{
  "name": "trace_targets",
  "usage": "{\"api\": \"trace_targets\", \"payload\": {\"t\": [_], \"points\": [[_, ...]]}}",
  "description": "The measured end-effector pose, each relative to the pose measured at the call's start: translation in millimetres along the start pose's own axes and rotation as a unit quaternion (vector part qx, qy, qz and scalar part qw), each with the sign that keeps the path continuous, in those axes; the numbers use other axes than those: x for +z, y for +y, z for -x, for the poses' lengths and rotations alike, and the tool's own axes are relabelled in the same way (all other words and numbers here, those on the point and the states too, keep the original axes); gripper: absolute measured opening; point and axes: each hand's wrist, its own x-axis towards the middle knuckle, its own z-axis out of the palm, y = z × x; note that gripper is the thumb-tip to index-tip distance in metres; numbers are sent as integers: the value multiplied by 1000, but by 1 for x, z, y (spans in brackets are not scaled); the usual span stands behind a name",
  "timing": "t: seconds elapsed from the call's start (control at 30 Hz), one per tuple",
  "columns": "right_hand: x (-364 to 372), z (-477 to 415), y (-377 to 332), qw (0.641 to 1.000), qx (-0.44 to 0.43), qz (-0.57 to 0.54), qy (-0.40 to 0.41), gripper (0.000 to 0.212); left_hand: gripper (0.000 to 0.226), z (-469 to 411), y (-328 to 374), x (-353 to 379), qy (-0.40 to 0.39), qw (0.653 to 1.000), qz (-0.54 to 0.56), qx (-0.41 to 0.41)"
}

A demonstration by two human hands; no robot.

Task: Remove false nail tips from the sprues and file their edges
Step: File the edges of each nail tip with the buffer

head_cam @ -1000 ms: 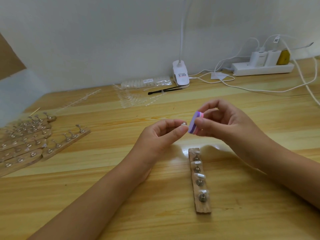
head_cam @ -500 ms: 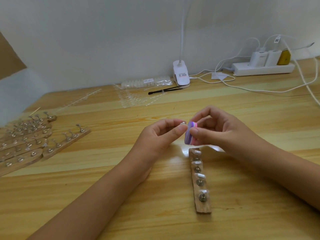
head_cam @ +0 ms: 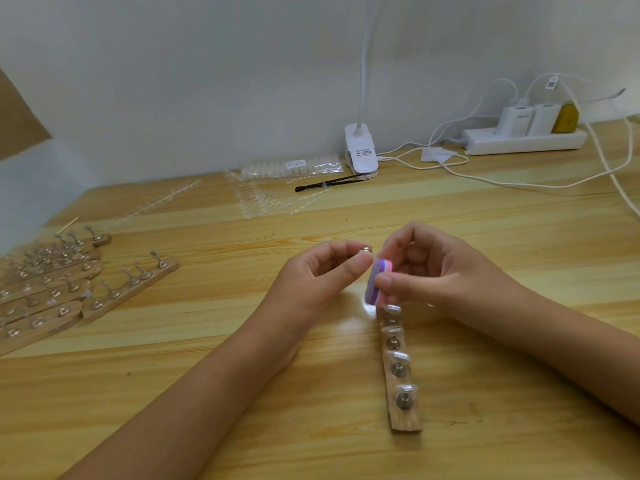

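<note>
Head view. A wooden table (head_cam: 485,237) fills the lower frame. At the left edge we see a cluster of wooden strips (head_cam: 52,289) carrying small metal stands. At centre, the left hand (head_cam: 311,285) and the right hand (head_cam: 440,275) meet just above the tabletop. Below them, right of centre, a single wooden strip (head_cam: 405,422) holds four nail tips (head_cam: 398,356) in a row on stands. Clear sprues (head_cam: 263,199) lie at upper centre, well apart from the hands, near a white clip lamp (head_cam: 361,150). A power strip (head_cam: 523,140) sits upper right.

The right thumb and curled fingers clamp a purple-and-pink file block (head_cam: 375,278), which touches the left fingertips. The left thumb and forefinger pinch a metal stand (head_cam: 365,250). We cannot tell whether a tip sits on it.
</note>
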Motion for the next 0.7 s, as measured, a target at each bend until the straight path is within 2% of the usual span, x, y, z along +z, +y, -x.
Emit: {"api": "trace_targets", "payload": {"t": [0.07, 0.17, 0.3, 0.43, 0.57, 0.7], "points": [[1, 0, 2, 1000, -15, 13, 4, 33, 37, 0, 0, 0, 0, 1000, 4, 3], [-2, -2, 1, 997, -36, -9, 65, 36, 40, 0, 1, 0, -1, 1000, -5, 4], [-3, -1, 2, 1000, -14, -2, 21, 35, 41, 1, 1, 0, -4, 1000, -9, 6], [-4, -3, 0, 998, -30, -23, 59, 36, 42, 1, 1, 0, -1, 1000, -11, 7], [-4, -1, -1, 1000, -11, 3, 18, 34, 43, 0, 1, 0, 0, 1000, -8, 9], [-5, -1, -3, 998, -27, -17, 58, 35, 43, 0, 1, 0, -2, 1000, -14, 9]]}}
